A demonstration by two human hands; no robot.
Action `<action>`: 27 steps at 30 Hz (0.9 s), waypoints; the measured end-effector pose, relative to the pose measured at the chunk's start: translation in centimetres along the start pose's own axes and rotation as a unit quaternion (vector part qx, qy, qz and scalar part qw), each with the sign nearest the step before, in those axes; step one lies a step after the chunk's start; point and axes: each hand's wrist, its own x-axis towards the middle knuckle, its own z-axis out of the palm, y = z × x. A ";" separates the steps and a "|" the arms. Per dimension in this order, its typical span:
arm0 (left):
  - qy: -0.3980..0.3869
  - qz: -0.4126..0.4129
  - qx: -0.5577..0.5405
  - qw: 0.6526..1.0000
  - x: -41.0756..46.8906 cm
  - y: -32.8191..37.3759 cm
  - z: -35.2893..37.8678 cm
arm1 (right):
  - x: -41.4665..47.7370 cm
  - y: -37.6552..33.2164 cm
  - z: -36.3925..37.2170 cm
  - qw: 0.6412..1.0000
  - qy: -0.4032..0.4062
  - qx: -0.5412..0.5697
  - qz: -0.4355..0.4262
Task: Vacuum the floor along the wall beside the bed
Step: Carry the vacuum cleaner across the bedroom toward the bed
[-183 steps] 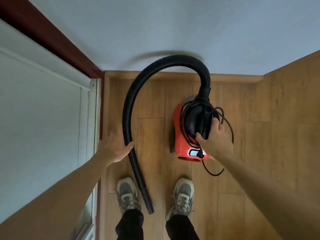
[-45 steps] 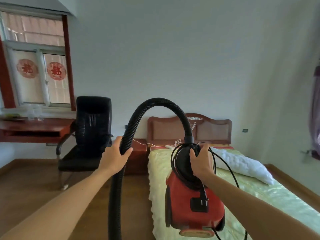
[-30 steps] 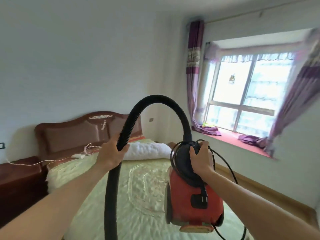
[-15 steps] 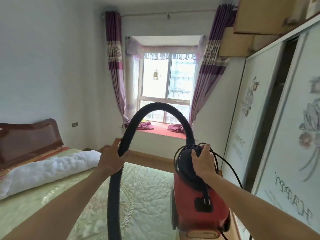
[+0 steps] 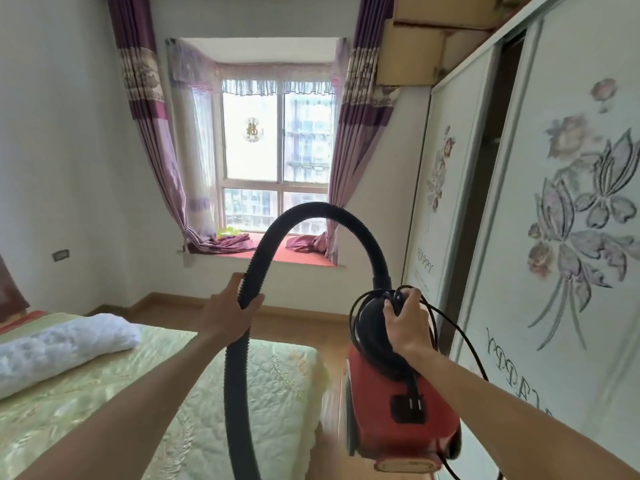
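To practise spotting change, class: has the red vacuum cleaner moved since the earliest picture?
Yes, upward: the vacuum cleaner stood on the floor then; now the right hand holds it above the floor, beside the bed.

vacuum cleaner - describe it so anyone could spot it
Start at the wardrobe with flower-patterned doors on the right. In front of it, the right hand holds up the vacuum cleaner: the only red body, with a black hose arching from it.

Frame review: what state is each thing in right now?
vacuum cleaner, lifted off the floor, carried by the right hand.
hose, arched, gripped by the left hand.
cord, coiled round the handle, not plugged in.
curtains, drawn aside.
wardrobe, sliding doors parted, dark gap showing.
bed, made.
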 end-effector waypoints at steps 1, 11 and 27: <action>-0.005 0.005 -0.006 1.000 0.7 0.6 1.0 | 0.8 0.7 -0.4 1.000 0.006 -0.001 0.002; -0.028 0.040 0.004 0.999 7.9 5.6 9.3 | 9.1 5.9 -2.4 0.999 0.037 0.005 0.037; -0.069 0.063 -0.066 0.994 29.1 4.6 24.0 | 30.1 11.3 5.9 0.995 0.072 -0.026 0.068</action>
